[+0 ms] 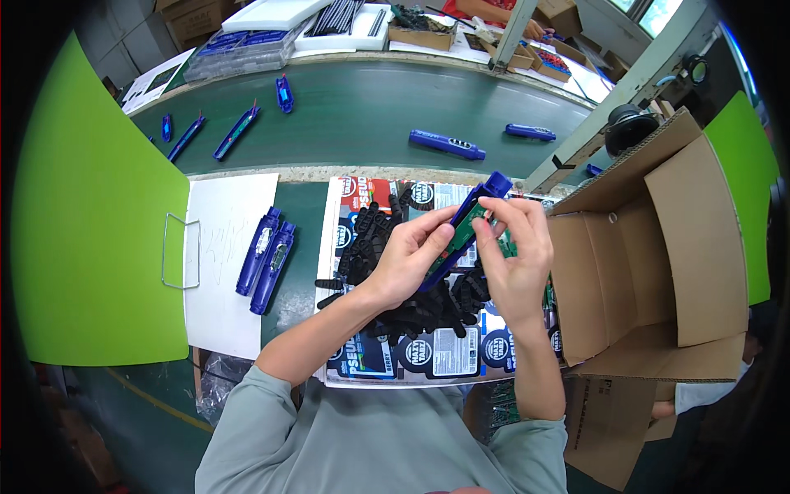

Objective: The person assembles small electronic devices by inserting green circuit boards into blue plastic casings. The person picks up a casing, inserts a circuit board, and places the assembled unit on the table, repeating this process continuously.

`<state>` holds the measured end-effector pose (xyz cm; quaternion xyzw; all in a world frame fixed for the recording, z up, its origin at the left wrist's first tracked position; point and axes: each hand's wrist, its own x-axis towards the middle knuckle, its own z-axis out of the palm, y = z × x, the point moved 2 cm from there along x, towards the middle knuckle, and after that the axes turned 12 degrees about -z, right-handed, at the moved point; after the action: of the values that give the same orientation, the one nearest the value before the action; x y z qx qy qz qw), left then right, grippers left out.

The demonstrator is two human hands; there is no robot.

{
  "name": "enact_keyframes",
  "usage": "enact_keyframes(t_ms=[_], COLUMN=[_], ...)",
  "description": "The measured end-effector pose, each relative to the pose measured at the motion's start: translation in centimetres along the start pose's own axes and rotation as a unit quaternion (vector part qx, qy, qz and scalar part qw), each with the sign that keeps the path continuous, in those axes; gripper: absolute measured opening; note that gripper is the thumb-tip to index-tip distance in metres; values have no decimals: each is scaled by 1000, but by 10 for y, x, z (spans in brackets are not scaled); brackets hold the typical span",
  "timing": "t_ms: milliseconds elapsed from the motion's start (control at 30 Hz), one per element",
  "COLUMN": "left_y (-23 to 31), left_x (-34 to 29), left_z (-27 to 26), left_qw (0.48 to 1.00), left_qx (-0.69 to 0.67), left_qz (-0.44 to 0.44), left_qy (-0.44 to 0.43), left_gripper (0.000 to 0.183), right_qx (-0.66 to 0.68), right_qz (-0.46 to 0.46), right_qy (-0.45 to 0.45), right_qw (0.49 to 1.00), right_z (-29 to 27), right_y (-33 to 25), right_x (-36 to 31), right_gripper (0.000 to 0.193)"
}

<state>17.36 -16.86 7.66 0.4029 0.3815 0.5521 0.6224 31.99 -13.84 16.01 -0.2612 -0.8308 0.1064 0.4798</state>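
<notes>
My left hand (pixel 405 257) is closed round a long blue plastic casing half (pixel 496 183), which is tilted with its far end up to the right. A green circuit board (pixel 467 229) lies along the inside of the casing. At the board's upper part my right hand (pixel 520 247) pinches with thumb and fingers; its fingertips partly hide what they grip. Below both hands, a heap of black ribbed strips (pixel 370 239) covers part of a printed sheet (pixel 436 358). Two blue casings (pixel 267 257) lie side by side to the left.
An open cardboard box (pixel 609 288) stands at right. Beyond the bench, a green conveyor belt (pixel 346 123) carries several blue casings, among them one casing (pixel 447 144). A bright green panel (pixel 99 222) and white paper (pixel 226 239) are at left. Another person's hand (pixel 536 30) shows at the back.
</notes>
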Motion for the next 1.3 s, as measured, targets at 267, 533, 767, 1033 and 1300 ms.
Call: enact_keyframes(t_ms=[267,533,767,1033,1300], left_y=[-2,-8,10,12,5], left_x=[0,3,88,165,179], left_z=[11,-1,-112,-268,-304], left_qw=[1000,997,950,804,693], left_qx=[-9,37,197,481,610], left_qz=[24,38,130,-1,10], left_qy=[4,47,204,350,385], left_gripper=[44,41,35,34,39], right_qx=[17,189,13,20,46], right_qz=[57,203,116,85,83], right_qy=[108,64,-80,-248,-318], right_qw=[992,959,990,965,943], right_z=[17,37,37,92,128], right_y=[16,45,72,87,89], right_x=[-8,-15,-35,-43,-37], right_gripper=[42,46,29,16,16])
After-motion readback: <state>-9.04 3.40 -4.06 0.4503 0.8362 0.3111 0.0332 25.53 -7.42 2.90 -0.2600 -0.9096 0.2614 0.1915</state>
